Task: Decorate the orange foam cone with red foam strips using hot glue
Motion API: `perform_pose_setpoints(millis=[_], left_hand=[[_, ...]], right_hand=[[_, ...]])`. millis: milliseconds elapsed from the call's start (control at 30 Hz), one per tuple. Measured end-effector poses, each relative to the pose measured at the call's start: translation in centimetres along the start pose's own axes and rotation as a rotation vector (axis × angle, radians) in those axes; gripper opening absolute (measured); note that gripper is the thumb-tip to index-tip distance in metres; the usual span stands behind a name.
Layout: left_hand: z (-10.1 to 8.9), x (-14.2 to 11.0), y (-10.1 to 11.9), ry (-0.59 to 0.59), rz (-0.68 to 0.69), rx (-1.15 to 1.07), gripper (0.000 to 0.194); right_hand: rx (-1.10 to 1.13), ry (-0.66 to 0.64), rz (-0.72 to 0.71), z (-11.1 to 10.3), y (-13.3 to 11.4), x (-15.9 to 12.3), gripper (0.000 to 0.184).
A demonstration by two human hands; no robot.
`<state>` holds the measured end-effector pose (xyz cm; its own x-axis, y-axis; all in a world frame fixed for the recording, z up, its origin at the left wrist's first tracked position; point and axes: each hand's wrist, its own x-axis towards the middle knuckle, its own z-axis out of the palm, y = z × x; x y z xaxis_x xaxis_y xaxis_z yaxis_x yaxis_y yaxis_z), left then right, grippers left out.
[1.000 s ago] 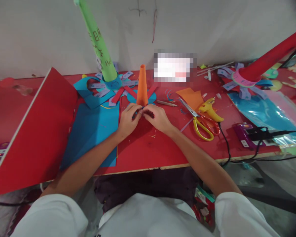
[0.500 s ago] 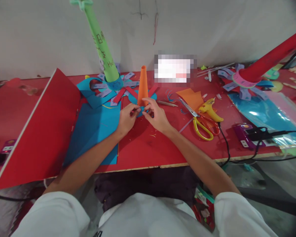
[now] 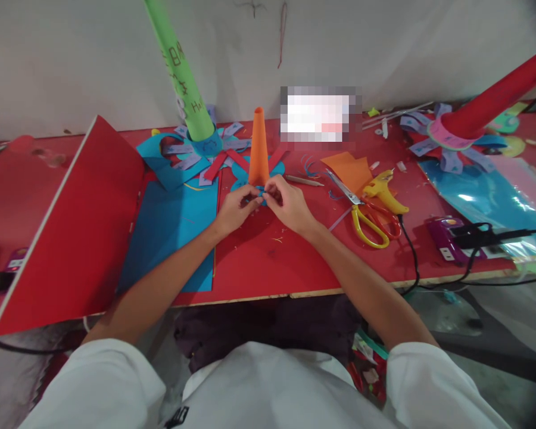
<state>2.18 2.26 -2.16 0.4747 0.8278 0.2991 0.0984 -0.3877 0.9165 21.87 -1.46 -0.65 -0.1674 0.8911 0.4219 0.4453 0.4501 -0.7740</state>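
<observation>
An orange paper cone [image 3: 259, 146] stands upright on a blue paper flower base [image 3: 238, 173], with red paper strips [image 3: 238, 159] around its foot. At the near side of the cone, my left hand [image 3: 237, 207] pinches the edge of a blue petal [image 3: 261, 192]. From the other side my right hand [image 3: 286, 199] pinches the same petal, its fingertips close to those of the left. Both hands partly cover the petal and the cone's lower front.
Right of my hands lie scissors [image 3: 368, 226], a yellow glue gun [image 3: 381, 187], orange paper [image 3: 346, 168], a pencil [image 3: 304, 180] and a purple power socket [image 3: 449, 240]. Blue card [image 3: 170, 232] and a raised red board [image 3: 71, 232] are at left. Behind stands a green paper tube [image 3: 183, 83].
My fingertips have come closer together on the blue petal, and the right hand's fingers have curled in from the cone's side. The view has shifted slightly.
</observation>
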Motion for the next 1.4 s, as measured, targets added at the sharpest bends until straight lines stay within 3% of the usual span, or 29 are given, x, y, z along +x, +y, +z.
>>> perform_pose_setpoints(millis=[300, 467, 667, 933, 1200, 1400], left_hand=[[-0.3, 0.1, 0.5, 0.094, -0.014, -0.01, 0.052], [-0.2, 0.1, 0.3, 0.133, -0.004, -0.006, 0.054], [-0.2, 0.2, 0.6, 0.115, -0.033, -0.104, 0.056], [-0.3, 0.0, 1.1, 0.071, -0.003, -0.165, 0.049], [-0.2, -0.2, 0.8, 0.046, -0.065, -0.182, 0.046], [-0.1, -0.1, 0.3, 0.069, -0.046, -0.145, 0.045]], right_hand=[[-0.026, -0.064, -0.004, -0.6, -1.3, -0.4, 0.023], [0.04, -0.104, -0.019, -0.4, -1.5, -0.4, 0.021], [0.122, -0.095, -0.016, -0.7, -1.8, -0.2, 0.023], [0.173, -0.084, 0.059, -0.9, -1.7, 0.0, 0.05], [0.192, 0.059, 0.025, -0.7, -0.7, 0.2, 0.032], [0.389, 0.049, 0.109, -0.3, 0.2, 0.3, 0.04]])
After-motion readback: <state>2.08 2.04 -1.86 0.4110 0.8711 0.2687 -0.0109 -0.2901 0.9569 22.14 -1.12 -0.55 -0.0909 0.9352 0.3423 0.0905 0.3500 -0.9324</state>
